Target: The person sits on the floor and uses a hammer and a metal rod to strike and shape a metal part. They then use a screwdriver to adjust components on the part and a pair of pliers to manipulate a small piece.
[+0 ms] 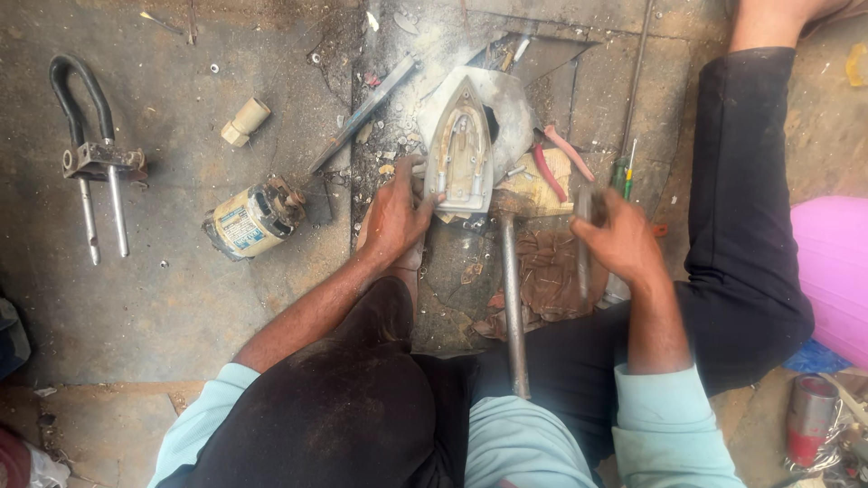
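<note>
An upturned clothes-iron base [462, 154], pale metal with a pointed tip, lies on the dirty floor in front of me. My left hand [394, 213] grips its left rear edge. A little to the iron's right, my right hand [618, 239] is closed around a grey metal tool [583, 242], whose working end I cannot make out. A hammer [513, 289] with a long steel handle lies between my hands, its head by the iron's rear. Red-handled pliers [555, 164] rest on a scrap of cardboard to the right of the iron.
A small electric motor [254, 218] lies left of my left hand, a cream plastic fitting [245, 121] beyond it. A black-handled clamp tool [90, 154] sits at far left. A flat metal bar [363, 113] slants near the iron. Screwdrivers [625, 172], a pink cloth [832, 271] and a red can [809, 420] are on the right.
</note>
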